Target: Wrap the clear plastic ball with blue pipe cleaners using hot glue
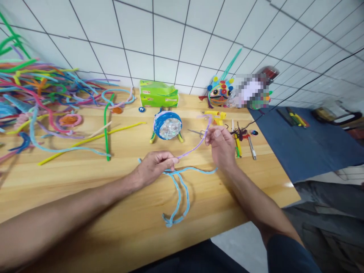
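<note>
A thin purple pipe cleaner (pixel 193 150) curves between my two hands above the table. My left hand (pixel 157 165) pinches its lower end between thumb and fingers. My right hand (pixel 223 146), fingers curled, has the upper end at its fingertips, and the tip bends back over to the left. Light blue pipe cleaners (pixel 187 193), twisted together, lie on the wood below; my left hand covers part of them. Just beyond the hands stands a round craft piece (pixel 168 125) with a blue wrapped rim, a shiny clear face and short green-and-yellow legs.
Loose coloured pipe cleaners (pixel 42 98) pile up at left. At the back stand a green tissue pack (pixel 159 94) and a decorated ball figure (pixel 220 93). A yellow glue gun (pixel 217 115), scissors (pixel 196 132) and a pen (pixel 251 148) lie at right, with a black cable (pixel 298 89) nearby.
</note>
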A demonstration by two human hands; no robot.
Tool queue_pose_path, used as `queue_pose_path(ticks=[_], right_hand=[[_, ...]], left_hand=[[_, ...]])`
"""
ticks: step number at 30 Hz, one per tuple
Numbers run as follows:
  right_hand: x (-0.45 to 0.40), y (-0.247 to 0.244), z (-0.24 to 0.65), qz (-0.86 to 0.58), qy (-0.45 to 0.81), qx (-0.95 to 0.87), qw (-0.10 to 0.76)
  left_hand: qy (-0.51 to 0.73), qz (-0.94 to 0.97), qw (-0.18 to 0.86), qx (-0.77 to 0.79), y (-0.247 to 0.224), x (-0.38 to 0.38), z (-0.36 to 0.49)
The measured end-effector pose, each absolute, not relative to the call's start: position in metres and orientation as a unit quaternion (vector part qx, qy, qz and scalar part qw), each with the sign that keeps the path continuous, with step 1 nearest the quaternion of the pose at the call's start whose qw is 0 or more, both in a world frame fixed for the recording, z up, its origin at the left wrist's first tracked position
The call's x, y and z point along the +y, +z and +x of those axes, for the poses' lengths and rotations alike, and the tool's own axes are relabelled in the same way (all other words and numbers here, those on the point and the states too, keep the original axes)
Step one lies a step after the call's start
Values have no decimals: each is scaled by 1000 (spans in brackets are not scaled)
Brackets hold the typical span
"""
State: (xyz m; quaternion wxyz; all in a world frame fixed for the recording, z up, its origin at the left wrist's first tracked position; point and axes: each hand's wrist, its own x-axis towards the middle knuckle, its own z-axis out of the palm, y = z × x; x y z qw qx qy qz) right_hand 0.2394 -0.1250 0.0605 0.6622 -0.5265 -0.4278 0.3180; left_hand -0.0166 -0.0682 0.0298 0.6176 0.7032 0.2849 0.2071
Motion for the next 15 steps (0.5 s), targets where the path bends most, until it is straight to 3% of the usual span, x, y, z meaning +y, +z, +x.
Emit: queue_pose_path(ticks=[5, 10, 15], right_hand=[[-123, 58, 236, -535, 351, -393, 660], [-136, 62, 236, -530, 191, -432, 704], [-152, 60, 224, -575, 214, -528, 588]], left_hand=[[221, 750, 570, 252, 27, -72, -16], [290, 758, 534, 237, 31, -77, -19], [345, 764, 496, 223, 40, -82, -24]])
